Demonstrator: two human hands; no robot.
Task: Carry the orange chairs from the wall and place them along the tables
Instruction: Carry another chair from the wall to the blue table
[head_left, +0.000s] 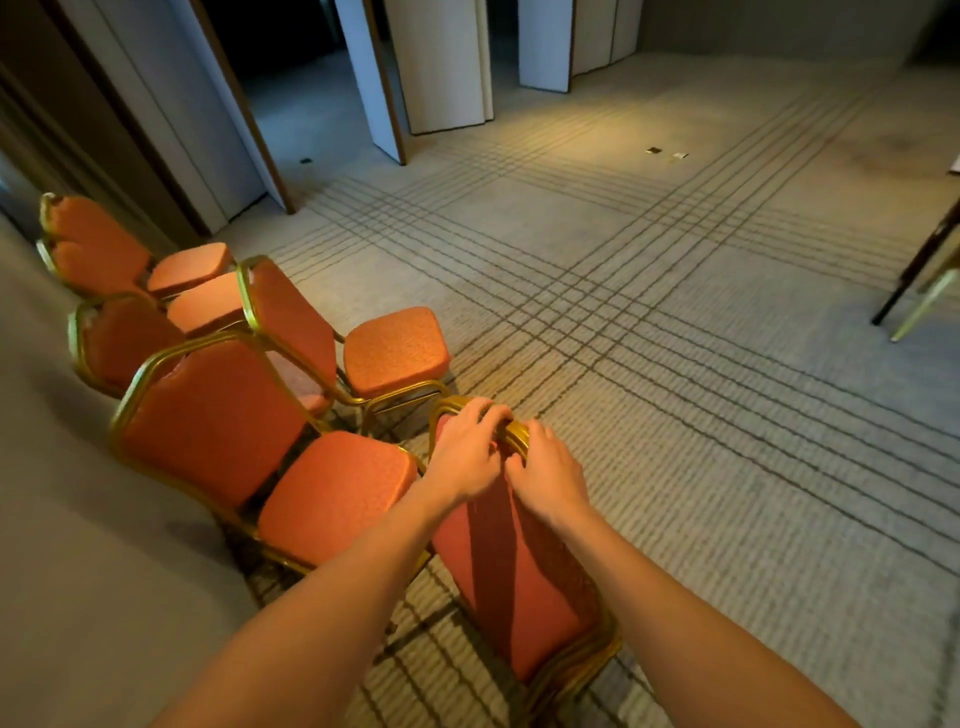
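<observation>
pale carpet (675, 374) crossed by bands of dark parallel lines. at left, orange chairs (218, 415) with gold frames stand on it in a cluster beside the wall (62, 519); one more chair (519, 571) stands just right of them. white folding panels (447, 78) rest on the far carpet, two small flat squares (653, 150) lie near them, and slanted furniture legs (906, 280) touch down at the right edge.

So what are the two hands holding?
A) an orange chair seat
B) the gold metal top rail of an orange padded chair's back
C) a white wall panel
B: the left hand and the right hand both curl over the gold metal top rail of the nearest orange padded chair.
</observation>
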